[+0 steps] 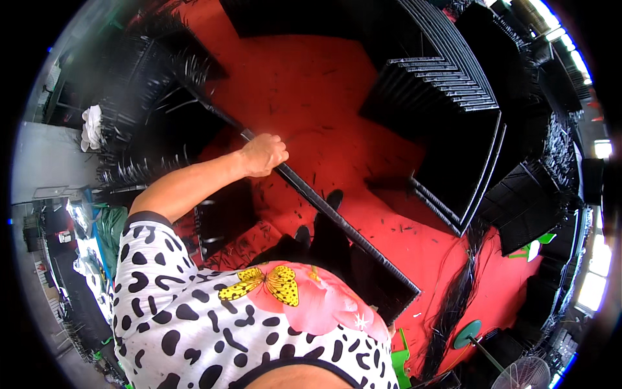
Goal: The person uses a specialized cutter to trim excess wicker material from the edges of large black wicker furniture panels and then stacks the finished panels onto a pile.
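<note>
My left hand (pixel 264 155) is closed around the upper edge of a large black panel (pixel 382 279). The panel has a long, ribbed rim that slants from my hand down to the right, across the front of my body. Its dark face shows below the rim near the lower right corner. Only a sliver of skin, probably my right hand (pixel 391 329), shows at the panel's lower corner beside my shirt; its fingers are hidden.
Stacks of black panels (pixel 473 155) stand to the right, with more ribbed panels behind. Dark pieces with loose strips (pixel 139 104) crowd the left. Black scraps litter the red floor (pixel 304 84). A bundle of black strands (pixel 453 305) and a fan (pixel 521 376) are at the lower right.
</note>
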`<move>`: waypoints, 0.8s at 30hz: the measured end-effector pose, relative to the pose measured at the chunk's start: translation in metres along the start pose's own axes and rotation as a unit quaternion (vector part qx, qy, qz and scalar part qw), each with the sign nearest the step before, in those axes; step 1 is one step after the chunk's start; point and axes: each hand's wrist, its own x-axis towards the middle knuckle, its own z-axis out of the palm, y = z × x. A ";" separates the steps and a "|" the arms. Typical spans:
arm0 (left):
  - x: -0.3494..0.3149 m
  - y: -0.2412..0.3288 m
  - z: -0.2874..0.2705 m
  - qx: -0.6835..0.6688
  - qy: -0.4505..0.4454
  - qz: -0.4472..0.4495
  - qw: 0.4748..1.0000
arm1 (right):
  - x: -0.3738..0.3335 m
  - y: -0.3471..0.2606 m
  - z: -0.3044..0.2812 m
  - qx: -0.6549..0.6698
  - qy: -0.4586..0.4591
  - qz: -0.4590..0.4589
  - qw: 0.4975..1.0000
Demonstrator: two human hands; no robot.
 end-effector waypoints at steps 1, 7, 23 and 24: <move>0.002 -0.017 -0.008 0.000 -0.006 -0.004 1.000 | 0.012 -0.014 0.009 -0.013 -0.006 -0.004 1.000; 0.021 -0.099 -0.043 0.017 -0.020 -0.075 0.997 | 0.084 -0.105 0.042 -0.049 -0.026 -0.020 0.998; 0.130 -0.386 -0.051 -0.045 -0.052 -0.080 0.994 | 0.191 -0.342 0.207 -0.090 -0.001 -0.009 0.996; 0.146 -0.401 -0.053 -0.047 -0.056 -0.067 0.995 | 0.194 -0.358 0.210 -0.082 0.010 -0.001 0.997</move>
